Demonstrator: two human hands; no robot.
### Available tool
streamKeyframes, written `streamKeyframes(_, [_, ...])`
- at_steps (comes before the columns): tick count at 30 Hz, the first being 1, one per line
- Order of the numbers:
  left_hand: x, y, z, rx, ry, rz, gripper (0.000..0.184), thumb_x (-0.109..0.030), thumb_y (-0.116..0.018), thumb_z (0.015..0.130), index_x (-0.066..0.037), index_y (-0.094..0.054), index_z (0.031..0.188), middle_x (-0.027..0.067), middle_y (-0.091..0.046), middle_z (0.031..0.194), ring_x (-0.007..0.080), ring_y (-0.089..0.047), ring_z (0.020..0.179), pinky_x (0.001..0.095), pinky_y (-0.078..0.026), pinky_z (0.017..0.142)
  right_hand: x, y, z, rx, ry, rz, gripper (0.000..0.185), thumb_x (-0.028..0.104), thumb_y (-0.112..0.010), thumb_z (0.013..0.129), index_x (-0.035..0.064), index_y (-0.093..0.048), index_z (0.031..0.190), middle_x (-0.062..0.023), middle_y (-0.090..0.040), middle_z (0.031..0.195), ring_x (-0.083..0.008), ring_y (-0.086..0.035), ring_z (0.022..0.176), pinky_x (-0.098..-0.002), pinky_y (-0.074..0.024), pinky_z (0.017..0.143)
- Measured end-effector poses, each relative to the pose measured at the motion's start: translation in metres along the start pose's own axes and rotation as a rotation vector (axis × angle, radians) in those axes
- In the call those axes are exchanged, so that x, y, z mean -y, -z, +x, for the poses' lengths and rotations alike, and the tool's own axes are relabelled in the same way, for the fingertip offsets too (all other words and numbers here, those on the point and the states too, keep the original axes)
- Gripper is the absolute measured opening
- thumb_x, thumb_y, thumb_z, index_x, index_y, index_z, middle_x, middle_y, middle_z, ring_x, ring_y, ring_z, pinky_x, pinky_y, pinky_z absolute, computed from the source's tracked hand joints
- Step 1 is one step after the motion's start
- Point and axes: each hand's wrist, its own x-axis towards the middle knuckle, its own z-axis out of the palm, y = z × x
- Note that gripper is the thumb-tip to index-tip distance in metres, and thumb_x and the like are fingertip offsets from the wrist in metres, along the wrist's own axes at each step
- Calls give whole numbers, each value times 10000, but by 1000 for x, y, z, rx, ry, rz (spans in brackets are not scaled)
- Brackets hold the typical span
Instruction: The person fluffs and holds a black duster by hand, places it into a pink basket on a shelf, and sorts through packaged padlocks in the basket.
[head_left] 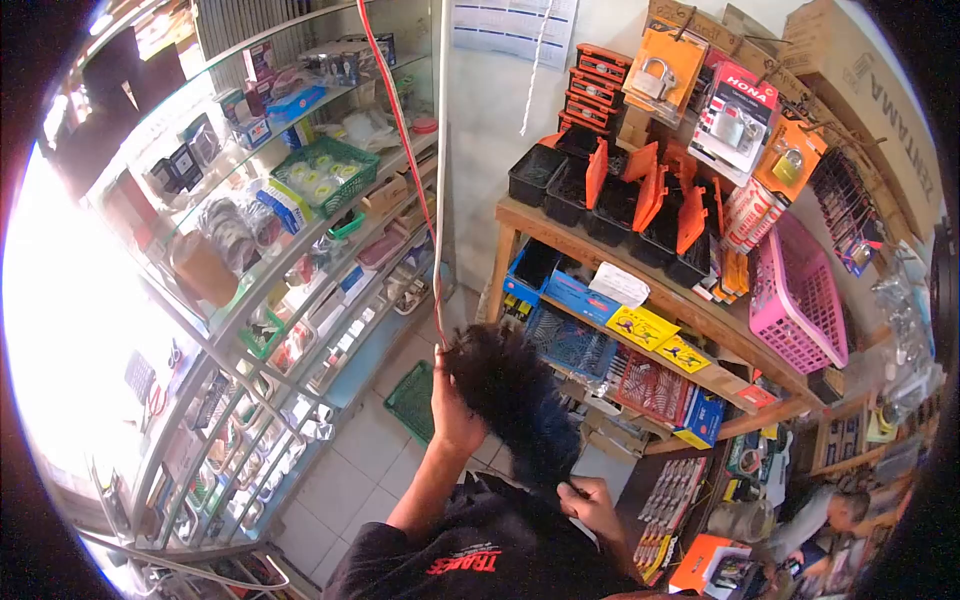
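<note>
A feather duster (510,405) with dark, bushy feathers hangs in front of my chest. My left hand (457,415) is closed at its upper end, the fingers partly hidden behind the feathers. A thin white stick (441,150) and a curved red-and-white strip (400,130) both run from the top of the view down to this hand; whether they join the duster I cannot tell. Lower down, my right hand (595,510) pinches the narrow tip of the feathers.
Glass display shelves (300,230) full of small goods stand to the left. On the right, a wooden shelf (640,260) carries black and orange bins (610,210) and a pink basket (795,300). A green basket (408,400) sits on the tiled floor. Another person (835,515) is at lower right.
</note>
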Motion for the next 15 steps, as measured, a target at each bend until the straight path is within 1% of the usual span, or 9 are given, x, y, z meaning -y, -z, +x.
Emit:
streamKeyframes(3, [0,12,5,445,116,-173,722,-609,-204,976,-24,-463,1311,259,-526,1283,437,-501,1208,529,-378,1053,0,2,-4,108,-31,-108,375,216,-590,956,29,-499,644,24,-458,570,-71,-400,529,-272,-314,504])
streamKeyframes(5, [-8,12,8,407,23,-89,720,-607,-201,977,-27,-461,1313,267,-531,1270,441,-528,1175,533,-388,1042,-14,5,-6,126,-66,-144,358,246,-612,945,4,-519,698,7,-479,589,-100,-437,567,-284,-361,555])
streamKeyframes(7, [-11,13,8,405,-25,-86,717,-610,-209,975,-31,-461,1315,275,-533,1263,441,-535,1165,533,-391,1037,-16,0,-10,101,-45,-123,347,238,-607,947,9,-521,702,8,-485,598,-99,-443,569,-284,-360,551])
streamKeyframes(8, [-4,18,11,356,-19,14,718,-635,-225,958,-71,-450,1343,258,-538,1264,458,-542,1146,556,-408,1003,-16,-1,-11,90,-30,-115,341,235,-605,948,11,-521,704,8,-488,603,-99,-446,571,-284,-360,549])
streamKeyframes(10, [18,14,4,289,-210,739,719,-635,-231,958,-68,-461,1335,253,-559,1237,451,-552,1133,558,-405,1005,-33,2,-4,48,11,-64,323,229,-603,948,13,-533,720,8,-492,607,-100,-454,571,-282,-361,544])
streamKeyframes(11, [21,17,3,266,-92,436,713,-629,-233,958,-68,-462,1333,256,-554,1243,453,-550,1133,563,-398,1008,-40,3,-4,19,32,-38,313,227,-602,948,13,-539,728,8,-494,609,-100,-457,570,-281,-361,541])
streamKeyframes(12, [22,18,2,216,15,84,707,-622,-236,957,-67,-462,1332,260,-549,1248,454,-548,1133,568,-391,1011,-11,-5,-5,-3,35,25,391,137,-575,962,27,-457,606,1,-459,554,-78,-412,516,-278,-323,480])
streamKeyframes(13, [23,17,0,143,97,-230,701,-616,-239,957,-67,-463,1331,263,-544,1253,455,-546,1133,573,-385,1015,-14,-6,-6,-4,26,29,397,143,-576,961,27,-451,602,-1,-458,551,-78,-410,513,-277,-322,479])
streamKeyframes(15, [9,16,7,455,-34,-223,694,-605,-240,952,-70,-451,1342,268,-499,1313,452,-513,1177,578,-355,1039,-24,-7,-5,3,11,34,410,153,-578,960,26,-439,596,-4,-456,543,-77,-407,508,-277,-319,478])
